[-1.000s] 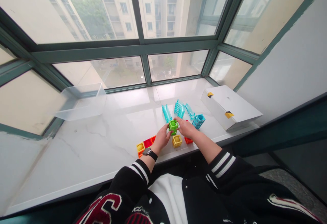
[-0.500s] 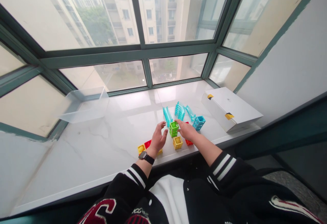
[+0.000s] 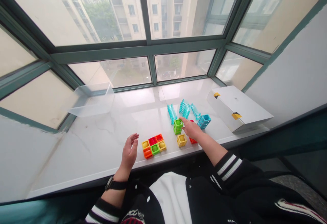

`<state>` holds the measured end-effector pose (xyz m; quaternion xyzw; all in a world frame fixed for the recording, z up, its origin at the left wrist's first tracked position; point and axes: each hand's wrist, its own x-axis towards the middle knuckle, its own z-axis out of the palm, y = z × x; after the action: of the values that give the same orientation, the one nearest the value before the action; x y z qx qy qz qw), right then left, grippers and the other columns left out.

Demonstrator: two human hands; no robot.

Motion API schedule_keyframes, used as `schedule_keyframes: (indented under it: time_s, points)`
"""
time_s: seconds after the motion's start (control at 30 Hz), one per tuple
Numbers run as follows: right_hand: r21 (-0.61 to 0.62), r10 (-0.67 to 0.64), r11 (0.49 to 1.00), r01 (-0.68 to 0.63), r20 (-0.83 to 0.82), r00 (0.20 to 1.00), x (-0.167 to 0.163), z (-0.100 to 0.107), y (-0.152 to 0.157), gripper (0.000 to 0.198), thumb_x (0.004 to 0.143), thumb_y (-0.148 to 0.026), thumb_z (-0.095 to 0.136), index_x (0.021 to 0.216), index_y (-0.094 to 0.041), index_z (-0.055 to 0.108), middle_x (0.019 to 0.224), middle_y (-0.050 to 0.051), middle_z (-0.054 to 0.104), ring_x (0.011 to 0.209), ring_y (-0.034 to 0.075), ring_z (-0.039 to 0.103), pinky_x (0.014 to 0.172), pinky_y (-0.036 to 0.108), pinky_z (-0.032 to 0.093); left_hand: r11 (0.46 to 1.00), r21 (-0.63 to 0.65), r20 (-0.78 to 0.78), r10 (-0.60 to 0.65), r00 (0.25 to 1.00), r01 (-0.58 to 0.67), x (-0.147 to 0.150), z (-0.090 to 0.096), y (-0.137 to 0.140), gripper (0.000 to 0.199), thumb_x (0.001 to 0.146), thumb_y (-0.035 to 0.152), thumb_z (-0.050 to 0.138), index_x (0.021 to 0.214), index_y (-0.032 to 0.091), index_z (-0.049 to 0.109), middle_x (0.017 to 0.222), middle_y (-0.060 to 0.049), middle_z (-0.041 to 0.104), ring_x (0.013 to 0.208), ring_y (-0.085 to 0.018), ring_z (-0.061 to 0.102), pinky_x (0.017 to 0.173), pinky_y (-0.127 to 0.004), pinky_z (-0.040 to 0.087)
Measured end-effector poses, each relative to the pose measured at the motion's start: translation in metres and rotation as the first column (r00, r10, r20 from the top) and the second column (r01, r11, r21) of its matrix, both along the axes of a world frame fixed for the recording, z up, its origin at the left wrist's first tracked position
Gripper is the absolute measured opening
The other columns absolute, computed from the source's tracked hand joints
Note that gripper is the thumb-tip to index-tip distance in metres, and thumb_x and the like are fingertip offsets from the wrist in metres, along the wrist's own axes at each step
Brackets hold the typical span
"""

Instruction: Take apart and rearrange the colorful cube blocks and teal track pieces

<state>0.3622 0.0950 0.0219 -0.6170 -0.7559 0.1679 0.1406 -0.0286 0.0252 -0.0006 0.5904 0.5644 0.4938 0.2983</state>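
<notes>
My right hand (image 3: 191, 128) has its fingers closed at the right edge of a green toy block (image 3: 178, 127), which looks like a stack of open-sided cubes. A yellow block (image 3: 182, 140) sits just in front of that, and red blocks (image 3: 193, 140) lie partly hidden under my right hand. My left hand (image 3: 129, 150) is off to the left with nothing in it, fingers apart. Beside it is a flat cluster of joined cube blocks (image 3: 154, 145) in yellow, red, orange and green.
Behind the green block lie clear turquoise track pieces (image 3: 184, 108), with a blue block (image 3: 204, 121) to their right. A white box (image 3: 240, 106) stands at the right. At the back left is a transparent plastic bin (image 3: 90, 104), near the window frame (image 3: 133, 89).
My left hand has pulled away from the green block to the left, uncovering the joined cubes. My right hand stays at the green block. The camera view has shifted slightly.
</notes>
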Motion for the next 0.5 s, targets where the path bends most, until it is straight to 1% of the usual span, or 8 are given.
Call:
schedule_keyframes:
  time_s: [0.17, 0.3, 0.5]
  points:
    - [-0.001, 0.005, 1.000, -0.005, 0.019, 1.000, -0.002, 0.005, -0.002, 0.065, 0.100, -0.017, 0.063, 0.159, -0.029, 0.041, 0.154, 0.012, 0.061, 0.124, 0.030, 0.070, 0.100, 0.040, 0.053, 0.995, -0.073, -0.007, 0.062, 0.998, -0.063, -0.008, -0.010, -0.018, 0.044, 0.101, 0.056, 0.055, 0.131, 0.024, 0.061, 0.131, -0.012, 0.072, 0.125, -0.030, 0.068, 0.108, -0.055, 0.055]
    - [-0.015, -0.004, 1.000, 0.005, 0.035, 0.999, -0.003, 0.009, -0.003, 0.063, 0.100, -0.019, 0.064, 0.159, -0.029, 0.042, 0.151, 0.012, 0.063, 0.125, 0.030, 0.070, 0.100, 0.038, 0.054, 0.995, -0.087, -0.004, 0.050, 0.999, -0.050, -0.004, -0.011, -0.021, 0.044, 0.100, 0.056, 0.056, 0.129, 0.023, 0.062, 0.132, -0.012, 0.071, 0.126, -0.030, 0.067, 0.108, -0.054, 0.055]
    - [-0.036, -0.009, 0.999, 0.011, 0.076, 0.997, -0.005, 0.014, -0.005, 0.062, 0.101, -0.022, 0.061, 0.159, -0.027, 0.040, 0.150, 0.012, 0.064, 0.122, 0.031, 0.070, 0.097, 0.038, 0.055, 0.993, -0.115, -0.004, 0.026, 1.000, -0.026, 0.003, -0.009, -0.022, 0.045, 0.099, 0.057, 0.056, 0.127, 0.022, 0.064, 0.132, -0.013, 0.072, 0.127, -0.030, 0.067, 0.107, -0.051, 0.056]
